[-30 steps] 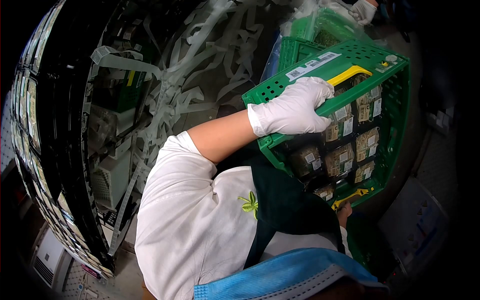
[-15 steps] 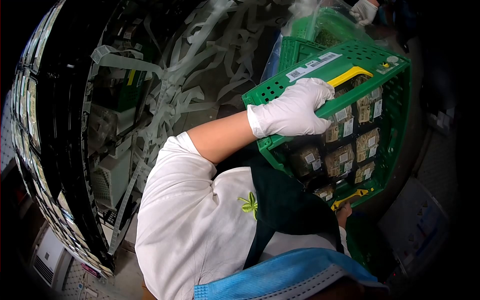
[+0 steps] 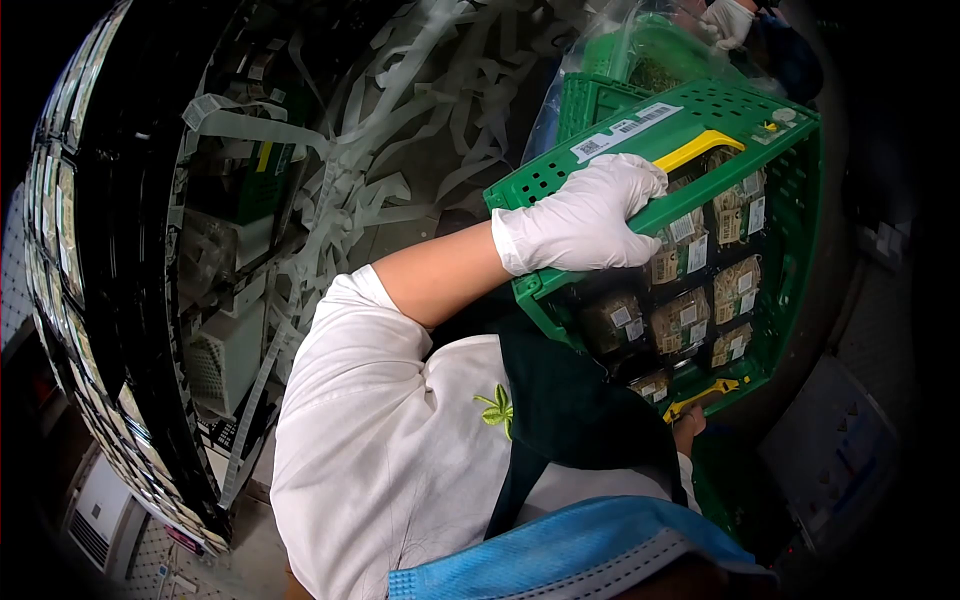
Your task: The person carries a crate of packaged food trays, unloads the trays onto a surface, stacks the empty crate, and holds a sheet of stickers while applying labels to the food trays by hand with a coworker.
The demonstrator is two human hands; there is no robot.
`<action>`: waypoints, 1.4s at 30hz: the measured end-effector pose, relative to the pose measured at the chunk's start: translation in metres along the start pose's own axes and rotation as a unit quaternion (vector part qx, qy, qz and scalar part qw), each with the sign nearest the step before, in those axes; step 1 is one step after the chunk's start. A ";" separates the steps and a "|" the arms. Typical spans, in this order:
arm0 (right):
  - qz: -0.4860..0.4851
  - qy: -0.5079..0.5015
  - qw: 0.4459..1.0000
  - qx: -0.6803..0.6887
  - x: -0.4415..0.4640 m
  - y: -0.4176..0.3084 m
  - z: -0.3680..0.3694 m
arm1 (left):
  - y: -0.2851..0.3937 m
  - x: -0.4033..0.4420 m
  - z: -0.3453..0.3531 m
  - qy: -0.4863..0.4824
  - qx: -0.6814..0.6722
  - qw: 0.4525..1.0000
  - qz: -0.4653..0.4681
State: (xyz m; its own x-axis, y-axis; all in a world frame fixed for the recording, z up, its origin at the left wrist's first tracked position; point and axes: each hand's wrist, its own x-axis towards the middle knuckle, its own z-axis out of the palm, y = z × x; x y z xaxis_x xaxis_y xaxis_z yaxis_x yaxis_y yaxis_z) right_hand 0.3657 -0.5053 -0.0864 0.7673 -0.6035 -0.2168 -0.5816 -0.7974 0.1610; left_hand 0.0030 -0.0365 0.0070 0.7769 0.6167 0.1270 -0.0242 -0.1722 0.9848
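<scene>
My left hand point(image 3: 590, 215), in a white glove, is closed over the upper left rim of a green plastic crate point(image 3: 790, 250) with yellow handles. The crate is held tilted in front of my apron. Inside it, several clear-topped packs point(image 3: 684, 322) with white labels lie in rows. My right hand point(image 3: 690, 425) looks bare and is mostly hidden at the crate's lower end, where its fingers are closed by the yellow handle point(image 3: 712, 392).
Stacked black trays of packs point(image 3: 70, 250) rise on the left. White label backing strips point(image 3: 350, 190) hang and lie in tangles. Behind my crate stands another green crate point(image 3: 598, 105) under clear plastic. A co-worker's gloved hand point(image 3: 728, 22) is at the top.
My hands and the crate have barely moved. At the top right, more of the co-worker's dark clothing has come into view beside the gloved hand.
</scene>
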 end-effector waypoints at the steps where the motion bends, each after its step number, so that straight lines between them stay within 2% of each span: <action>1: 0.001 -0.003 1.000 -0.009 0.002 0.000 0.000 | 0.001 0.000 -0.001 0.000 0.000 1.000 0.000; 13: 0.031 0.019 0.996 0.086 -0.003 0.000 -0.001 | 0.002 0.003 -0.003 -0.023 -0.001 1.000 -0.009; 16: 0.021 0.017 0.997 0.070 0.000 0.003 -0.002 | 0.001 0.002 -0.002 -0.013 -0.004 1.000 -0.008; 18: -0.056 -0.010 0.994 0.095 -0.002 0.010 -0.003 | 0.000 0.001 -0.003 0.001 0.002 1.000 0.002; 19: -0.056 -0.010 0.994 0.096 -0.004 0.007 -0.003 | 0.001 0.001 -0.003 0.000 0.002 1.000 0.002; 21: 0.023 0.031 0.997 0.061 -0.007 -0.001 -0.002 | 0.002 0.001 -0.004 -0.002 0.012 1.000 -0.001; 22: 0.023 0.031 0.997 0.061 -0.009 -0.002 -0.002 | 0.002 0.001 -0.004 -0.002 0.012 1.000 -0.001; 25: -0.004 0.051 0.998 0.027 -0.010 0.001 -0.003 | 0.002 0.001 -0.003 -0.005 0.007 1.000 -0.002; 27: -0.116 0.014 0.992 0.040 -0.009 0.009 -0.005 | 0.002 0.000 -0.004 0.002 0.016 1.000 0.002; 33: -0.052 0.018 0.997 0.045 -0.007 0.004 -0.004 | 0.004 0.001 -0.006 -0.009 0.012 1.000 -0.003; 37: -0.101 0.003 0.991 0.085 -0.010 0.010 -0.006 | 0.004 0.001 -0.006 -0.006 0.015 1.000 0.001; 40: -0.057 0.026 0.997 0.033 -0.014 0.005 -0.007 | 0.005 0.000 -0.006 -0.006 0.019 1.000 -0.003; 42: -0.095 -0.020 0.992 0.075 -0.016 0.009 -0.009 | 0.005 0.000 -0.006 -0.005 0.012 1.000 -0.010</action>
State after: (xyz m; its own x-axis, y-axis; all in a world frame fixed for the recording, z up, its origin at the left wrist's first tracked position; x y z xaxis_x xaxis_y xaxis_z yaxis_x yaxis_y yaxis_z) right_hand 0.3508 -0.5034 -0.0725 0.8573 -0.4398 -0.2676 -0.4638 -0.8854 -0.0306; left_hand -0.0011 -0.0324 0.0130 0.7831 0.6130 0.1051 0.0076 -0.1785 0.9839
